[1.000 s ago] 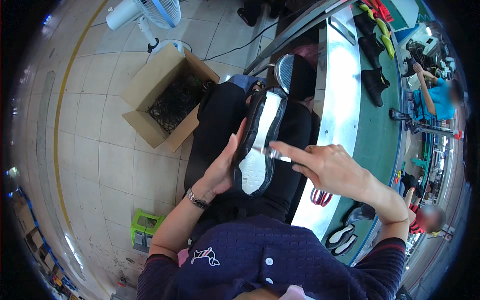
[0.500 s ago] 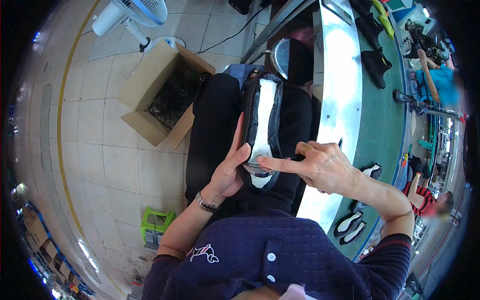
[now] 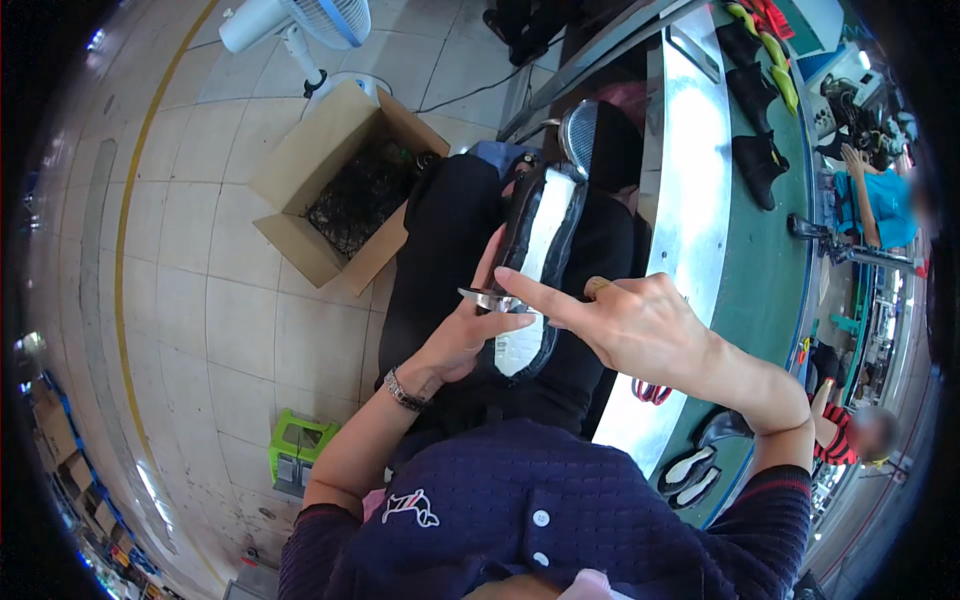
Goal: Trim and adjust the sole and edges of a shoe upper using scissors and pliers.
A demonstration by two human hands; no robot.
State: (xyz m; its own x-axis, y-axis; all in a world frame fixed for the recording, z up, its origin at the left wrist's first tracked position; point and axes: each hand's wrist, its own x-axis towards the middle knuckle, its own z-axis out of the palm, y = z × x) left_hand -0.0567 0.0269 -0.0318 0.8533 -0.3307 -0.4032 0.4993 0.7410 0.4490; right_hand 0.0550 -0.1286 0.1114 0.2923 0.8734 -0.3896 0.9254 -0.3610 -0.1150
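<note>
The black shoe (image 3: 546, 236), white sole (image 3: 517, 352) upward, is over the lap (image 3: 437, 250), held in the partly closed left hand (image 3: 458, 335), thumb across it; at four o'clock the right hand (image 3: 648, 322), index finger outstretched, others curled, holds a metal blade (image 3: 486, 300); a cardboard box (image 3: 313, 150) stands at ten o'clock, a metal bench (image 3: 690, 200) at two

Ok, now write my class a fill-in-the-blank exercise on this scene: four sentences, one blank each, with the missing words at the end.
1. The left hand holds a black shoe whose upturned underside shows a long strip coloured ____.
2. The right hand wears a gold-coloured ____ on one finger.
3. The open box on the floor is made of ____.
4. The dark boots stand or lie on a surface coloured ____.

Missing words: white; ring; cardboard; green.
</note>
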